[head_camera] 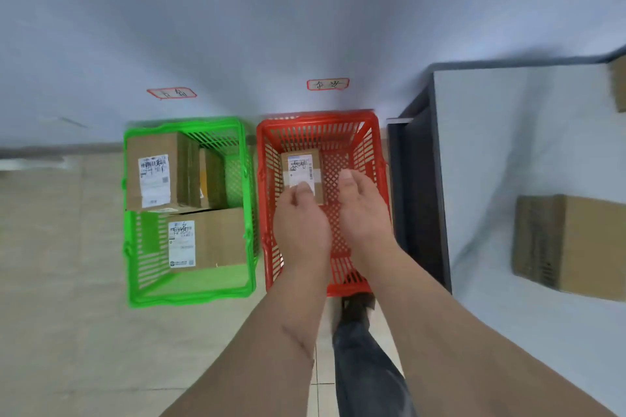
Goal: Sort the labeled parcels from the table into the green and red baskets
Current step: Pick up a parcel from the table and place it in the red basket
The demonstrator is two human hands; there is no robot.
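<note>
A: Pale wall (305, 10) and tiled floor (67, 281) framed the scene; the desk (508, 145) stood at right with one brown parcel (572, 244) on it and another cut off at the frame edge (620, 85).

B: Baskets?

A: Green basket (189, 291) held two labelled boxes, maybe a third between them, hard to tell. Red basket (318, 125) held one small parcel (301, 173).

B: Step in hand?

A: Judged as placing that parcel. Left hand (301, 227), fingers curled, touched its near end; whether pinching or only touching, I could not tell. Right hand (364, 210) hovered beside it, loosely spread, holding nothing.

B: Next?

A: Likely let go and reach for the desk parcels. Wall tags and labels were illegible.
</note>
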